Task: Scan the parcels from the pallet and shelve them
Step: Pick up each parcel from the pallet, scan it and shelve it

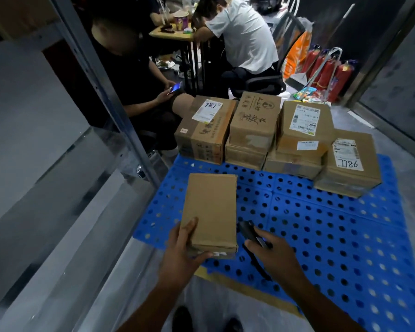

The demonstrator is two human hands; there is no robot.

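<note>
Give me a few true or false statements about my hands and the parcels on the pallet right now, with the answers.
1. The left hand grips a box by its near end. True.
2. The right hand holds nothing. False: it holds a black scanner.
3. The pallet is red. False: it is blue, with round holes.
4. The other boxes stand along the pallet's far edge. True.
</note>
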